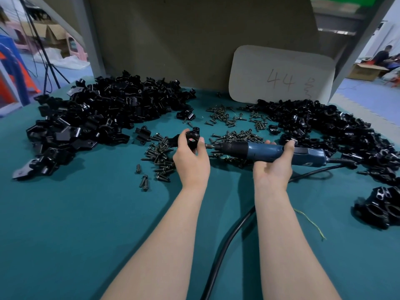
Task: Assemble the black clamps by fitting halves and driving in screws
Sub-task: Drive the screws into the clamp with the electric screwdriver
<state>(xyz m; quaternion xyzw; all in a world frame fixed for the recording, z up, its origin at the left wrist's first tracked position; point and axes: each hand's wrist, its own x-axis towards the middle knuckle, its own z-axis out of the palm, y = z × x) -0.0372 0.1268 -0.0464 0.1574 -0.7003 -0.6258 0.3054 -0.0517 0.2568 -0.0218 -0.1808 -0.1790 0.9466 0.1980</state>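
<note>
Clamp (192,138) — in work, gripped in the left hand (190,154) above the bench (75,213), fingers curled round it. The right hand (272,161) is wrapped round a blue corded screwdriver (270,150), bit at the clamp's side.
Done: small cluster of assembled clamps (381,208) at the bench's right edge.
Left: large heaps of black parts (104,109) and loose screws (236,137) — most of the job, by appearance.
Writing: "44" on a pale card (281,80); screwdriver marking unreadable.
</note>
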